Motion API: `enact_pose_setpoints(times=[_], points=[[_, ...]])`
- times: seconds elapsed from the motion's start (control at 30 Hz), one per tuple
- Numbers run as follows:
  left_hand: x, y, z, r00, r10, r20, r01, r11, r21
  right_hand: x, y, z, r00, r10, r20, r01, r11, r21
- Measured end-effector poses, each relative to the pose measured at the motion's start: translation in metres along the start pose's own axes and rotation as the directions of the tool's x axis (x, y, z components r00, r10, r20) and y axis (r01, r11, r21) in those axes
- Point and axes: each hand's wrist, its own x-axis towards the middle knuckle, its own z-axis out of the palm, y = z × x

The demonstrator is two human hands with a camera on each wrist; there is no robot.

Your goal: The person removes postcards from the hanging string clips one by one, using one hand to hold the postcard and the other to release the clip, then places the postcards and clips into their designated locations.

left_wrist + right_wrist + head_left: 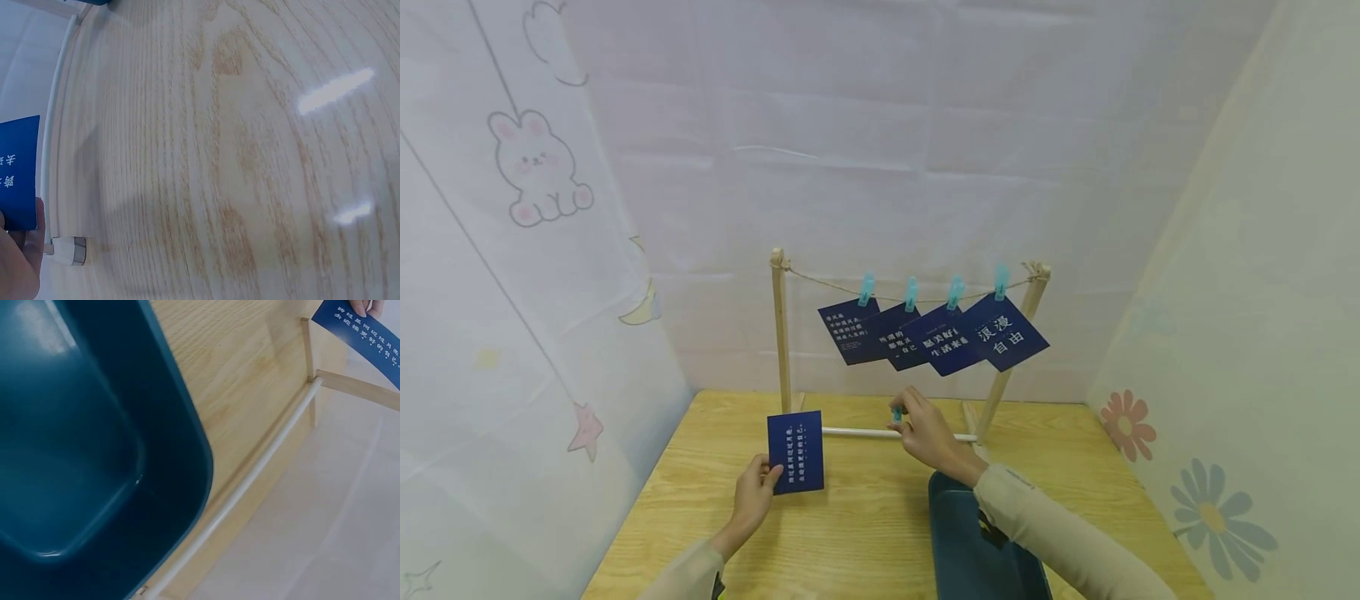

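My left hand [754, 497] pinches a dark blue card [797, 452] with white lettering by its lower left edge, thumb on the printed face. The card is held upright in front of the rack's left post [781, 342]. In the right wrist view the left hand's fingers [360, 306] show at the card's edge. My right hand [927, 429] pinches a small light blue clothespin [897, 414] between thumb and fingertips, below the hanging cards. Several similar cards, among them the rightmost card [1004, 333], hang overlapping from a twine line [820, 282], clipped by light blue clothespins [955, 293].
A dark teal bin [951, 533] stands on the wooden table [850, 517], under my right forearm. A white bar [861, 432] joins the rack's posts low down. Printed cloth walls [880, 200] enclose the table at the back and both sides.
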Motion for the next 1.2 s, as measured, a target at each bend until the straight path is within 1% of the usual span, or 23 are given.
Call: enact_pose_setpoints(times=[0.17,0.27,0.4,0.5,0.53,0.6,0.73,0.77,0.87,1.0,1.2], points=[[-0.003,-0.001,0.001,0.999,-0.025,0.026,0.025,1.0,-0.007,-0.007,0.004,0.0,1.0,0.001,0.004,-0.001,1.0,-0.005],[-0.003,-0.001,0.002,0.999,-0.028,0.04,0.029,0.999,-0.014,-0.011,0.006,0.0,1.0,0.003,0.012,-0.003,1.0,-0.019],[-0.003,-0.002,0.004,0.999,-0.008,0.054,0.009,1.0,-0.011,-0.016,0.008,0.0,0.999,0.015,0.031,-0.014,0.999,-0.033],[-0.004,-0.003,0.004,0.998,0.006,0.066,-0.004,1.0,-0.023,-0.019,0.009,-0.001,0.999,0.021,0.046,-0.019,0.999,-0.034],[-0.004,-0.002,0.004,0.997,0.021,0.074,-0.019,0.999,-0.028,-0.02,0.009,-0.002,0.998,0.024,0.05,-0.022,0.999,-0.035],[-0.005,-0.002,0.004,0.996,0.027,0.087,-0.023,0.999,-0.042,-0.021,0.009,-0.003,0.998,0.031,0.057,-0.029,0.999,-0.032],[-0.006,-0.002,0.005,0.994,0.016,0.11,-0.012,0.999,-0.044,-0.023,0.01,-0.003,0.997,0.047,0.066,-0.045,0.999,-0.028],[-0.006,-0.002,0.005,0.994,0.0,0.111,0.004,0.999,-0.043,-0.024,0.011,-0.003,0.996,0.049,0.068,-0.047,0.998,-0.03],[-0.006,-0.005,0.007,0.992,-0.02,0.124,0.023,0.999,-0.026,-0.026,0.014,-0.002,0.994,0.061,0.087,-0.058,0.997,-0.041],[-0.008,-0.004,0.01,0.99,-0.043,0.137,0.046,0.999,-0.019,-0.03,0.018,-0.001,0.992,0.067,0.106,-0.062,0.997,-0.049],[-0.013,-0.003,0.011,0.986,-0.034,0.164,0.036,0.999,-0.012,-0.038,0.021,0.002,0.989,0.077,0.125,-0.073,0.997,-0.032]])
